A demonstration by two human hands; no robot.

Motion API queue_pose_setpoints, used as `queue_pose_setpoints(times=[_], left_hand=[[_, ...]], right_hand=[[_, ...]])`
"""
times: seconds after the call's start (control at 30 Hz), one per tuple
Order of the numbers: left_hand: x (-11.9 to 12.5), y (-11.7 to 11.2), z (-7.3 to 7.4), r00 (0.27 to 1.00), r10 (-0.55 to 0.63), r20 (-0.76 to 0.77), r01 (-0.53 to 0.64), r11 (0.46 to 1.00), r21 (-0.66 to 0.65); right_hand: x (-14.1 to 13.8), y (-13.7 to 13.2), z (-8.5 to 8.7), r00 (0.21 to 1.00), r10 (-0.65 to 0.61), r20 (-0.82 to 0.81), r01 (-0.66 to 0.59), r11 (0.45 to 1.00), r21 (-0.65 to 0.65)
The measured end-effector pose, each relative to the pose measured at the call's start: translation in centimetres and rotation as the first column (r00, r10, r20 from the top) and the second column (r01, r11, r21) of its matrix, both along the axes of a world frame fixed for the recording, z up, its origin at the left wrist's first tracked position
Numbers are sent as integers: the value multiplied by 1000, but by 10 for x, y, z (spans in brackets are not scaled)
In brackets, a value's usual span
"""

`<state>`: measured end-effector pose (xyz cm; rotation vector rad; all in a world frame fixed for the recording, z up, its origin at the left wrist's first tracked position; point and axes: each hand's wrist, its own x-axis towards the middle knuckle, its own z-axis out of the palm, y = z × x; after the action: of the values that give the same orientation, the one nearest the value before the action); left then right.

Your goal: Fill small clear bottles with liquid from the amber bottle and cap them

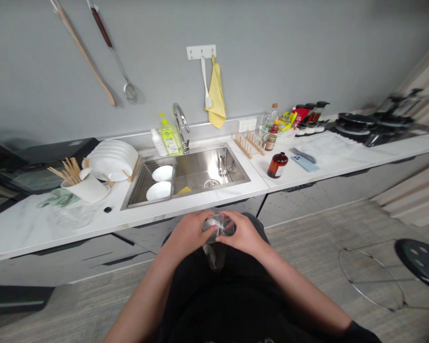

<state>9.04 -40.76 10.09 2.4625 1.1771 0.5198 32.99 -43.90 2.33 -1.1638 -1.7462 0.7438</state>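
Observation:
My left hand [188, 234] and my right hand [243, 233] meet in front of my body, below the counter edge. Both are closed around a small crumpled clear plastic thing [219, 226], perhaps a bag or glove; a loose end hangs down between the hands. I stand in front of a steel sink [200, 169] that holds two white bowls [160, 182] in a rack on its left side and a yellow sponge [184, 190].
Stacked white plates [111, 159] and a white holder with chopsticks [86, 186] stand left of the sink. A brown bottle [277, 165], a phone [305, 163], a wooden rack [250, 144] and condiments are on the right. A black stool [420, 261] stands at lower right.

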Motion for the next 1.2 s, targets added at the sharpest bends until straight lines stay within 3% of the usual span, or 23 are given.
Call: queue_pose_setpoints(times=[0.1,0.2,0.33,0.4,0.5,0.63,0.73,0.87,1.0,1.2], left_hand=[[1,1,-2,998,-43,-46,43,999,9],[4,0,-3,992,-98,-83,102,994,43],[2,3,-11,997,-75,3,75,995,69],[-8,9,-17,996,-11,88,0,992,127],[-38,20,-31,973,142,180,-169,974,148],[-82,31,-55,930,299,213,-318,947,57],[-106,33,-71,898,372,235,-384,923,6],[-133,39,-84,844,469,258,-485,874,-3],[-165,56,-89,730,629,267,-656,754,19],[-203,74,-94,631,714,303,-756,654,35]], right_hand=[[2,-1,3,1000,-4,13,4,1000,-17],[8,3,0,995,86,-47,-91,991,-102],[24,21,-12,981,157,-117,-171,977,-126],[38,40,-20,990,67,-126,-76,995,-67],[71,82,-31,967,-200,-156,201,980,-8],[120,151,-38,861,-499,-95,504,864,25],[141,199,-39,758,-651,-30,652,755,68],[146,248,-41,657,-754,-19,754,655,45],[144,282,-46,585,-811,-20,811,585,1],[139,300,-43,562,-827,-21,827,562,-11]])
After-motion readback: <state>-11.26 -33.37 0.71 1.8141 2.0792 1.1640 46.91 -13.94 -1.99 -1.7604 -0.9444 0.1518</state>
